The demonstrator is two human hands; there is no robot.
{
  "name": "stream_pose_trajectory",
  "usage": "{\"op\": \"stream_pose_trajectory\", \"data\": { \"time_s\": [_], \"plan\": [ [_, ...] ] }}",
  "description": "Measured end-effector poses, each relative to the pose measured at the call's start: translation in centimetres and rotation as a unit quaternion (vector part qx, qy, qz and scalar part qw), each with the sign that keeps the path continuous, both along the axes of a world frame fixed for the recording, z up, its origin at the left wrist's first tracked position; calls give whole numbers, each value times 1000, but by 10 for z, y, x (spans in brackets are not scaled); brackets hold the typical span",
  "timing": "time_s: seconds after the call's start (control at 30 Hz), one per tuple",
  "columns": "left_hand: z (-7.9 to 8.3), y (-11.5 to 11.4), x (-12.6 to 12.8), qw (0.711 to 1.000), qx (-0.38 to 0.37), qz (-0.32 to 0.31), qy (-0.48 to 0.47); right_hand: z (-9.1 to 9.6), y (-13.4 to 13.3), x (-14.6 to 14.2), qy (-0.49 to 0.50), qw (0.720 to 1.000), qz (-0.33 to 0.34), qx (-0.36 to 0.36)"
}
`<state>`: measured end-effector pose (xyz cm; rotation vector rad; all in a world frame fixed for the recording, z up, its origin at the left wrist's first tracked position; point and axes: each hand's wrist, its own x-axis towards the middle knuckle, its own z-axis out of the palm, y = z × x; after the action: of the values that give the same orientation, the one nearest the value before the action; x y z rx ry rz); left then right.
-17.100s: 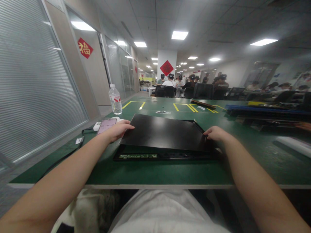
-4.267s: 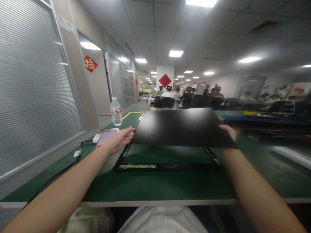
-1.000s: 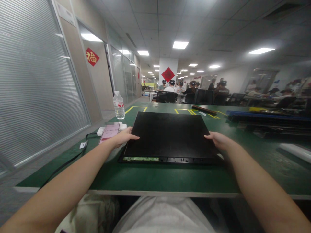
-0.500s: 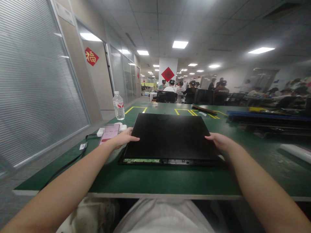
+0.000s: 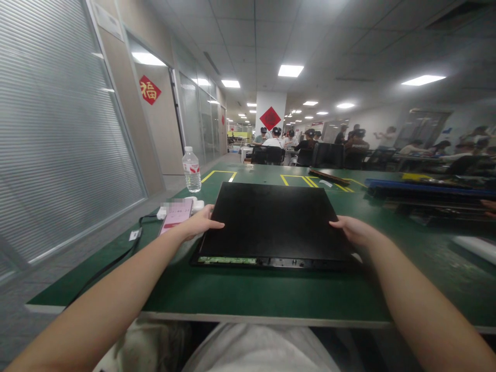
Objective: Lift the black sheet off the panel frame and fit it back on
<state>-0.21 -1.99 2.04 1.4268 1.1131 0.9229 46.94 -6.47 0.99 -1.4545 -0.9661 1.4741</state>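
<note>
A flat black panel (image 5: 273, 219) lies in a black frame (image 5: 271, 262) on the green table (image 5: 240, 294) in front of me. A strip of green circuit board shows along the frame's near edge. My left hand (image 5: 199, 225) rests on the panel's left edge, thumb on top and fingers curled round the side. My right hand (image 5: 354, 231) lies on the right edge with its fingers bent over it. Both hands touch the panel, which sits flat.
A pink-screened phone (image 5: 176, 216) and a white charger lie left of the panel, with a black cable running off the table. A water bottle (image 5: 191, 169) stands behind them. Dark and blue flat parts (image 5: 426, 188) are stacked at the right. Several people sit at tables far behind.
Earlier I held the panel lifted above the empty frame; now it lies flat in the frame. Over the last second my hands have stayed on its two sides.
</note>
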Motion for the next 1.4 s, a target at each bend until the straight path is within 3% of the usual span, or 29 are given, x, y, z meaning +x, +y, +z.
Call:
{"op": "stream_pose_trajectory", "data": {
  "time_s": [0.43,0.63,0.97,1.23,1.4],
  "plan": [
    [-2,0,1,1000,-11,-2,-22,-3,1,6,-18,999,34,15],
    [0,-5,4,999,-14,0,-42,-2,-2,1,-1,1000,-4,7],
    [-3,-4,7,997,53,7,-61,-4,-7,-2,-10,999,-22,44],
    [-7,-5,5,995,34,34,-88,-1,-11,-9,0,995,-30,95],
    [-3,-5,2,989,26,74,-121,-8,-15,-10,45,994,34,93]
  ]
}}
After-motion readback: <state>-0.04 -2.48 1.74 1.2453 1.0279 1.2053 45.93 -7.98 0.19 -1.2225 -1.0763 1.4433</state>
